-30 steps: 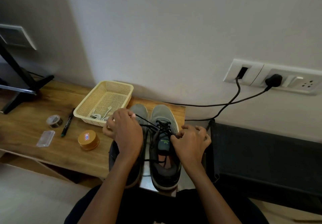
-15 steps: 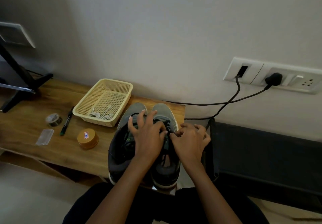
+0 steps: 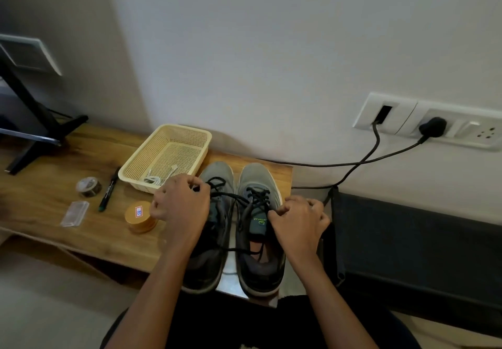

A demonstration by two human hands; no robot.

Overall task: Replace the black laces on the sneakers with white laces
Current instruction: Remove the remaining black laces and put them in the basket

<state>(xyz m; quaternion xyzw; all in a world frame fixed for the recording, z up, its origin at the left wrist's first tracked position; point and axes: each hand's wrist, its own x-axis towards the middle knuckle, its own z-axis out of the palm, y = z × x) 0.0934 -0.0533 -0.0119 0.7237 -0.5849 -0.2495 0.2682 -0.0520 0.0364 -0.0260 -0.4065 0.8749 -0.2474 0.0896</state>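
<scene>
- The sneakers [image 3: 220,173] stand side by side at the near end of the table [image 3: 54,185], toes toward the wall and heels hanging over the edge by the person's lap.
- The right sneaker [image 3: 256,176] carries its black lace [image 3: 256,195] crossed through the upper eyelets. A loose run of it stretches across the other shoe to the left.
- The left hand [image 3: 180,204] is curled, thumb and forefinger pinching that loose run of lace just above the left shoe.
- The right hand [image 3: 298,217] is curled too, its fingertips gripping the right sneaker's eyelet edge beside the tongue. Whether it also nips the lace there, I cannot tell.
- The white laces [image 3: 156,180] lie in a small heap in the near corner of the cream basket [image 3: 165,134], just beyond the left hand and not yet touched.
- Handling, as I judge it:
  - The lace is light, limp and a little grippy, so it should drag in the eyelets rather than slide freely.
  - It is best taken close to the eyelet and drawn out one crossing at a time.
  - The shoe is light and soft in the upper, so it probably needs holding at the eyelet row or the stiffer heel, or it will follow the pull.
  - The stiff tips are the parts to pinch when threading the white laces.
</scene>
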